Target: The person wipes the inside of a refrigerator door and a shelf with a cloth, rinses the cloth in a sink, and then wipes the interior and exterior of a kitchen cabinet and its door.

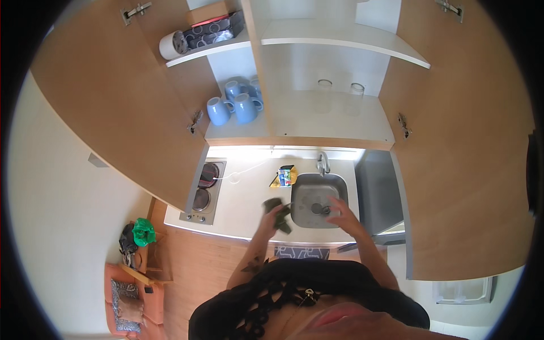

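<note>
My left hand is shut on a dark green cloth over the white counter, left of the sink. With its fingers apart, my right hand is over the right part of the steel sink; whether it touches the small dark thing near the drain cannot be told. Behind my left hand, a yellow and black packet lies on the counter beside the sink, with a small blue and white printed packet on it. The chrome faucet stands at the back of the sink.
Open cabinet doors flank me overhead. Several blue mugs and two clear glasses stand on the lower shelves. A two-plate electric hob is at the counter's left, with a white cord near it.
</note>
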Motion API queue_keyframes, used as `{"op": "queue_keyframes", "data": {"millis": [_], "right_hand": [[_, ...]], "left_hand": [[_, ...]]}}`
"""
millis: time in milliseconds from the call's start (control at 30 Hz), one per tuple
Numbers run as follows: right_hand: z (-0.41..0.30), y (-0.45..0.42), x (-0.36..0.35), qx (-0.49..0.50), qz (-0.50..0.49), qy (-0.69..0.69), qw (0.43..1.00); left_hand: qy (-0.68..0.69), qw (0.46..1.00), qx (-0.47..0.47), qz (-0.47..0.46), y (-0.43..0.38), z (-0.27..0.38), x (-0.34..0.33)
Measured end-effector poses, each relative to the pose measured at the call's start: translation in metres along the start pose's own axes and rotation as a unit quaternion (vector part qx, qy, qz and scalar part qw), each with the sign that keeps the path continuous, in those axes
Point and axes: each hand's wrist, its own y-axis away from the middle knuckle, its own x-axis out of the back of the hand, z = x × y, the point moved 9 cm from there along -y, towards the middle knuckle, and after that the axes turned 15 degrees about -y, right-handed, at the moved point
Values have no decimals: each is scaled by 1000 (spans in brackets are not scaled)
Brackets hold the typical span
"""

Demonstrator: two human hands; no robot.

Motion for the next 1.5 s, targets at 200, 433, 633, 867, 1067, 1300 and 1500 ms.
{"op": "queue_keyframes", "data": {"millis": [200, 433, 633, 867, 1067, 1300, 1500], "right_hand": [[-157, -51, -93, 301, 19, 252, 919], [-334, -122, -75, 431, 29, 87, 898], [-502, -203, -102, 661, 83, 177, 724], [-532, -389, -79, 461, 127, 425, 768], [-454, -507, -96, 110, 62, 792, 598], [-477, -521, -69, 266, -23, 695, 667], [-452, -404, -129, 273, -167, 517, 794]], "left_hand": [[-44, 950, -110, -290, 45, 122, -142], [-446, 743, -486, 114, 5, 327, -89], [-460, 530, -653, 285, -15, 422, -125], [-412, 528, -688, 280, -41, 415, -136], [-426, 526, -675, 293, -46, 421, -108], [-373, 565, -694, 245, -51, 406, -147], [-402, 553, -677, 270, -59, 412, -121]]}}
